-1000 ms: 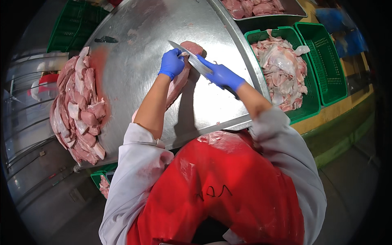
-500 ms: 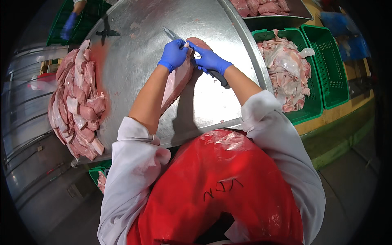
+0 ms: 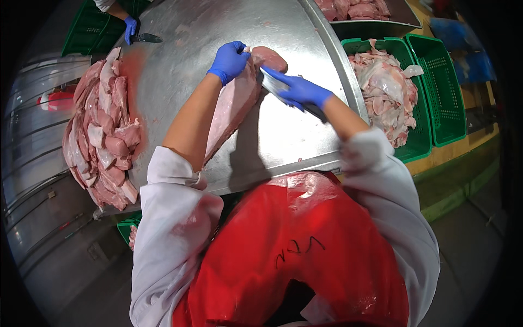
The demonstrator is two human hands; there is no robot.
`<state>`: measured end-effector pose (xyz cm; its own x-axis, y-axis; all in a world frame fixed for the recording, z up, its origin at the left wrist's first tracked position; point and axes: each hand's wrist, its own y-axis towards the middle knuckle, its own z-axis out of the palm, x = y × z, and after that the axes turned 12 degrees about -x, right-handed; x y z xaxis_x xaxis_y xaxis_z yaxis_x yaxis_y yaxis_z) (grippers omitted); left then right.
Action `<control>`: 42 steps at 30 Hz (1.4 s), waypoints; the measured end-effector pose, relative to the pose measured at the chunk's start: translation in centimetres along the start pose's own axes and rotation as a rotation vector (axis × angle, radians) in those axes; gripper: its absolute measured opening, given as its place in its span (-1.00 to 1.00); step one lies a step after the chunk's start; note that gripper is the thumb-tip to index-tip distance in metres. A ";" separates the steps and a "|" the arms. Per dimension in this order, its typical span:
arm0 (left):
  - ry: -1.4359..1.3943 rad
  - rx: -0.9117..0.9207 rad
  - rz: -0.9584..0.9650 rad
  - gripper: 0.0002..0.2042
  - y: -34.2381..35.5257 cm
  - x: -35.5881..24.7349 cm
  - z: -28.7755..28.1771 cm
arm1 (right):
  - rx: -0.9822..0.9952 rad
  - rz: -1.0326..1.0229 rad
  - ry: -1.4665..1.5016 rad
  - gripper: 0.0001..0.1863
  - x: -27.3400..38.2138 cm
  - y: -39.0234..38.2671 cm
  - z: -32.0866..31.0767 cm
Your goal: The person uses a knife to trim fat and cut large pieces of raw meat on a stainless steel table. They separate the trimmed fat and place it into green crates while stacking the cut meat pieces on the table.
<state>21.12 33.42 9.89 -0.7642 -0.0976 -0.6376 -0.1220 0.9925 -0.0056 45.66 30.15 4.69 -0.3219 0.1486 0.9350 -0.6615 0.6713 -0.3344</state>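
Observation:
A long pale-pink piece of meat point(image 3: 235, 106) lies lengthwise on the metal table, with a redder rounded end at its far side. My left hand point(image 3: 229, 61), in a blue glove, is closed on the left edge of the meat near that end; its fingertips pinch the surface there. To the right of the meat, my right hand point(image 3: 306, 91), also gloved, grips a dark-handled knife point(image 3: 273, 83). The blade points up and left, its tip close to the meat's right side. Whether the blade touches the meat I cannot tell.
A pile of cut meat point(image 3: 106, 136) covers the table's point(image 3: 180, 87) left edge. At right stand a green crate of trimmings point(image 3: 385, 95), another green crate point(image 3: 440, 87) and a metal tray of meat point(image 3: 376, 24). Another person's gloved hand point(image 3: 129, 28) is at a knife point(image 3: 147, 38), far left.
My right hand has drawn the knife back from beside my left hand to the meat's right. My left hand moved slightly up. The other person's hand has come to the knife lying far left.

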 end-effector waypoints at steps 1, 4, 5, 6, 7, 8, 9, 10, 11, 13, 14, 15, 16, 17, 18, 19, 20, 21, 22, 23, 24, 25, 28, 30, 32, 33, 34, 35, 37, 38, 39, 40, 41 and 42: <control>-0.025 -0.016 -0.023 -0.78 0.3 -0.1 -0.6 | 0.083 -0.008 -0.019 -0.16 -1.0 -1.8 -1.3; -0.093 0.000 0.047 -0.78 0.2 -0.4 -0.6 | 0.040 -0.061 -0.027 -0.17 -2.6 -2.8 -1.2; -0.131 0.031 0.001 -0.78 0.4 -0.5 -0.7 | 0.000 -0.029 -0.045 -0.18 -2.3 -1.4 -0.4; -0.100 0.050 -0.017 -0.79 0.5 -1.7 -0.7 | -0.052 -0.001 -0.068 -0.18 0.6 0.6 0.7; -0.069 0.068 -0.034 -0.80 0.1 -3.2 -1.0 | -0.103 0.026 -0.091 -0.18 2.4 1.8 1.2; -0.038 0.084 -0.053 -0.80 -0.1 -4.0 -1.2 | -0.107 0.014 -0.080 -0.18 2.4 2.1 1.3; -0.072 0.052 -0.048 -0.80 0.4 -3.5 -1.2 | -0.108 -0.004 -0.069 -0.18 2.2 2.6 1.6; -0.104 0.016 -0.057 -0.80 0.6 -2.2 -1.3 | -0.094 -0.019 -0.056 -0.17 2.2 2.9 2.3; -0.135 -0.019 -0.066 -0.80 0.7 -0.8 -1.5 | -0.033 -0.024 -0.145 -0.17 1.5 1.3 2.3; -0.147 -0.022 -0.010 -0.80 0.8 0.0 -2.4 | 0.053 -0.044 -0.119 -0.17 -1.3 -2.9 1.1; -0.155 -0.012 0.021 -0.80 0.8 0.1 -2.5 | 0.076 -0.044 0.011 -0.17 -2.9 -4.0 1.3; -0.147 0.019 0.005 -0.80 0.2 -0.7 -2.6 | 0.051 -0.112 0.055 -0.15 -2.7 -3.6 2.0; -0.142 0.061 -0.004 -0.80 -0.2 -2.6 -2.7 | 0.002 -0.058 0.016 -0.15 -1.8 -2.3 3.0; -0.134 0.092 -0.013 -0.80 -0.3 -4.0 -2.8 | -0.041 -0.014 -0.028 -0.15 -0.1 0.4 3.9; -0.103 0.088 -0.004 -0.80 -0.1 -4.5 -2.6 | -0.067 0.017 -0.029 -0.15 0.5 1.8 4.4; -0.069 0.077 0.001 -0.81 0.1 -5.0 -2.5 | -0.091 0.045 -0.028 -0.15 1.1 3.3 5.0; -0.034 0.068 0.007 -0.81 0.3 -5.1 -2.5 | -0.099 0.060 0.019 -0.15 0.8 4.1 5.5; -0.056 0.023 0.004 -0.78 0.5 -4.1 -2.7 | -0.082 0.053 0.039 -0.14 0.7 3.0 6.1; -0.081 -0.020 0.002 -0.76 0.8 -2.8 -3.0 | -0.065 0.046 0.057 -0.14 0.8 1.9 6.7; -0.104 -0.080 -0.004 -0.73 0.8 -1.8 -3.7 | -0.022 0.005 0.039 -0.13 1.1 -2.8 6.8; -0.133 -0.057 0.012 -0.73 0.6 -2.0 -3.8 | 0.001 -0.025 0.028 -0.13 1.1 -5.7 6.7; -0.161 -0.035 0.027 -0.73 0.5 -2.2 -4.0 | -0.004 -0.034 0.004 -0.12 0.8 -5.6 6.7; -0.180 0.056 -0.019 -0.77 -0.3 -4.9 -4.0 | -0.103 -0.199 0.026 -0.11 -0.3 -2.1 8.2; -0.190 0.040 -0.041 -0.78 -0.6 -5.4 -3.8 | -0.071 0.117 0.065 -0.16 2.7 3.4 9.0; -0.224 -0.052 -0.023 -0.78 -0.5 -4.8 -3.9 | -0.099 0.016 0.095 -0.15 2.6 1.2 10.1; -0.258 0.012 -0.088 -0.73 -0.4 -3.7 -4.6 | -0.110 -0.032 0.109 -0.15 2.4 -0.7 11.0; -0.351 0.003 -0.129 -0.81 -0.9 -3.5 -5.1 | -0.071 -0.036 -0.037 -0.12 1.7 -4.0 11.6; -0.448 0.002 -0.155 -0.87 -1.2 -4.1 -5.3 | -0.047 -0.048 0.029 -0.12 0.4 -6.2 11.9; -0.378 0.055 -0.105 -0.90 -2.5 -6.3 -6.5 | -0.015 0.007 0.082 -0.12 1.4 -6.8 11.9; -0.389 0.040 -0.136 -0.90 -3.0 -7.0 -6.5 | -0.041 -0.061 0.121 -0.11 2.0 -4.5 12.5; -0.398 0.020 -0.156 -0.90 -3.2 -7.8 -6.3 | -0.107 -0.075 0.062 -0.12 2.9 -0.8 12.8; -0.408 0.002 -0.182 -0.89 -3.4 -8.1 -5.8 | -0.170 -0.084 0.003 -0.13 3.1 1.4 13.2; -0.449 -0.027 -0.189 -0.88 -3.1 -7.6 -5.5 | -0.163 -0.076 0.013 -0.13 3.0 1.0 13.6; -0.437 -0.057 -0.196 -0.89 -2.7 -6.8 -5.9 | -0.152 -0.073 0.024 -0.14 3.0 0.6 14.2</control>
<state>22.89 30.93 18.83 -0.3867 -0.2299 -0.8931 -0.2813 0.9517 -0.1232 34.69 20.65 5.64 -0.2590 0.1118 0.9594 -0.5715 0.7830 -0.2456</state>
